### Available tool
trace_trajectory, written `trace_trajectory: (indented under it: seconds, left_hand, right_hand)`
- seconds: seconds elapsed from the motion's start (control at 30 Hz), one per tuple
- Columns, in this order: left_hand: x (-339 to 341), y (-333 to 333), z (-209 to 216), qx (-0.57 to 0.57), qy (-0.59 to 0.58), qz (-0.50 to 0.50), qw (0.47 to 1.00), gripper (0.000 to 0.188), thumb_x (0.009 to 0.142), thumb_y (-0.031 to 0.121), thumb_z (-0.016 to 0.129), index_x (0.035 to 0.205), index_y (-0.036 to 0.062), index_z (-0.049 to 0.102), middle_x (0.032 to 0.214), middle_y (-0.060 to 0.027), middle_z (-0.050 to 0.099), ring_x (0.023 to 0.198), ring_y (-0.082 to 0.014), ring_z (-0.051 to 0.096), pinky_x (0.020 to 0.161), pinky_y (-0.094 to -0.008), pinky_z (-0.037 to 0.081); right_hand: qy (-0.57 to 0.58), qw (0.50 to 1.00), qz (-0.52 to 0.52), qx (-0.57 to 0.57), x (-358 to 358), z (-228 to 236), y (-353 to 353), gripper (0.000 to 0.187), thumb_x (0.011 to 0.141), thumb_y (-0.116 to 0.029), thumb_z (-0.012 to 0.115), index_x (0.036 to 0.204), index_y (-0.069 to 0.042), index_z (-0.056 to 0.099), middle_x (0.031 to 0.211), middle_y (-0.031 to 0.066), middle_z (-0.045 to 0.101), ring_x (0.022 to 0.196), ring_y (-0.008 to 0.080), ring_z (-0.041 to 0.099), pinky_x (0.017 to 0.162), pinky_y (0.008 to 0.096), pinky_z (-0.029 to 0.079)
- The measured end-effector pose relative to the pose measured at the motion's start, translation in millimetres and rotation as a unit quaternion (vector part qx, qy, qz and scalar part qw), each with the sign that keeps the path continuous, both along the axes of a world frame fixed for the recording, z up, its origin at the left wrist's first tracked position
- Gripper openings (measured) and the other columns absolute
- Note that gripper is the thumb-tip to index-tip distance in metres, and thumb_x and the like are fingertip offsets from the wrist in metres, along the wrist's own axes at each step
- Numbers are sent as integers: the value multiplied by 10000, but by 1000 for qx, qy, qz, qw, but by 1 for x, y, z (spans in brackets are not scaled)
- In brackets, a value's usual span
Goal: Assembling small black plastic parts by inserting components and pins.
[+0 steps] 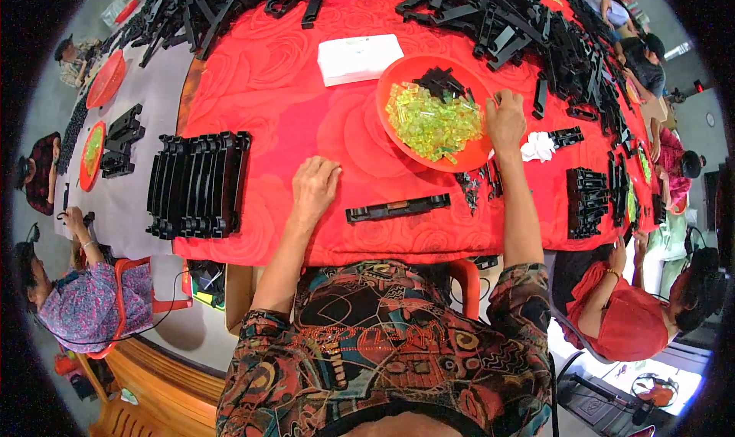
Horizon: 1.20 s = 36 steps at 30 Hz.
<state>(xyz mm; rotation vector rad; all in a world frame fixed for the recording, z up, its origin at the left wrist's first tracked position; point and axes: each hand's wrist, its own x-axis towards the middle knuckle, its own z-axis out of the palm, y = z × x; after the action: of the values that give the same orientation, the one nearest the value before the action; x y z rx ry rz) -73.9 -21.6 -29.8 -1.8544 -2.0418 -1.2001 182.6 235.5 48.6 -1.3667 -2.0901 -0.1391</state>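
Observation:
My left hand (315,184) rests on the red cloth with its fingers curled down; what lies under them, if anything, is hidden. My right hand (505,122) is closed at the right rim of a round red plate (398,141), its fingers bent; whatever they hold is hidden. On the plate lie a heap of small clear yellow-green plastic pieces (430,123) and a smaller pile of black pieces (444,82). Between my hands and nearer to me, a long black plastic part (398,208) with a brownish strip in its middle lies crosswise, touched by neither hand.
Several black parts stand stacked in a row (197,184) at left. A white box (358,59) stands behind the plate. Small black bits (468,189) and crumpled white tissue (538,147) lie near my right forearm. Loose black parts (509,35) heap along the far side. People sit on both sides.

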Motion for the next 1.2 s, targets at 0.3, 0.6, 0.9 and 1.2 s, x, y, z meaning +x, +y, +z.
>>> trace_trajectory:
  seconds: [0.3,0.6,0.9,1.2]
  left_hand:
    - [2,2,1,-36,-4,12,999,94,718,85,650,739,52,564,734,-95,497,715,-279,519,630,-386,421]
    - [3,3,1,-53,-1,15,998,99,726,91,641,747,51,553,744,-97,499,734,-284,520,649,-390,422]
    - [3,3,2,-53,-3,18,998,94,724,86,640,749,59,554,753,-97,509,740,-286,527,661,-391,432]
    - [3,-1,7,2,14,0,1000,69,734,48,637,765,28,579,713,-108,544,682,-285,551,600,-376,445]
  right_hand:
    - [-156,979,-87,-101,-34,0,42,513,736,-417,675,1021,-22,515,1065,198,493,840,378,611,660,466,499]
    - [-195,975,-55,-94,-31,-13,56,446,743,-395,666,955,-13,574,919,177,593,842,344,623,674,439,511]
    - [-105,994,-6,-5,-1,-20,51,206,796,-256,601,858,-65,555,926,134,588,778,339,618,637,456,497]
    - [287,939,93,-166,21,12,-14,235,806,-212,627,736,12,611,592,60,565,571,115,510,545,282,410]
